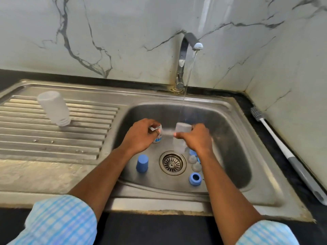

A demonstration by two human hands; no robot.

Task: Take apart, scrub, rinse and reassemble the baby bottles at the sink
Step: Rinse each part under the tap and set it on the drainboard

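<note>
Under the tap (pixel 187 50), right hand (pixel 196 140) fingers clamped round clear bottle (pixel 183 129), left hand (pixel 139 137) fingers pinching small bottle (pixel 158 138)

Both forearms (pixel 99 174) rise from the lower corners to mid-frame. The left hand (pixel 139 137) pinches a small bottle (pixel 158 139); the right hand (pixel 196 138), close beside, grips a clear bottle (pixel 183 129).

Clear bottle (pixel 182 129) gripped by right hand (pixel 196 140) under tap (pixel 184 46) stream. Small blurred white item (pixel 152 128) pinched by left hand (pixel 139 137). Second bottle (pixel 54 107) stood inverted on drainboard (pixel 88 138). Brush (pixel 276 138) laid on counter (pixel 290 177).
</note>
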